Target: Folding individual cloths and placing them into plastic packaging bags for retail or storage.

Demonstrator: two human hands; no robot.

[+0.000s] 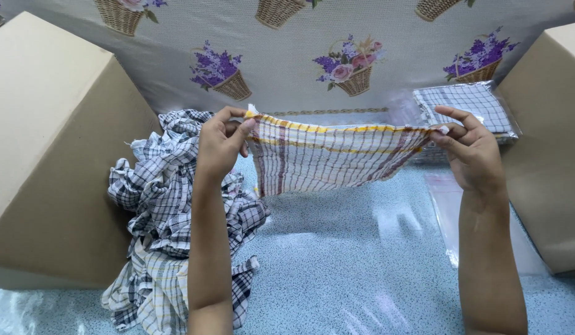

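My left hand (220,144) pinches the top left corner of a checked cloth (327,158) with yellow and dark red stripes. My right hand (468,147) pinches its top right corner. The cloth hangs stretched between both hands, above the blue speckled table (337,260). Its lower edge hangs free above the tabletop.
A heap of black-and-white checked cloths (169,211) lies at the left, beside a large cardboard box (52,142). A stack of bagged checked cloths (470,108) sits at the back right. A clear plastic bag (448,211) lies flat near another cardboard box (548,149). A floral sheet (300,56) hangs behind.
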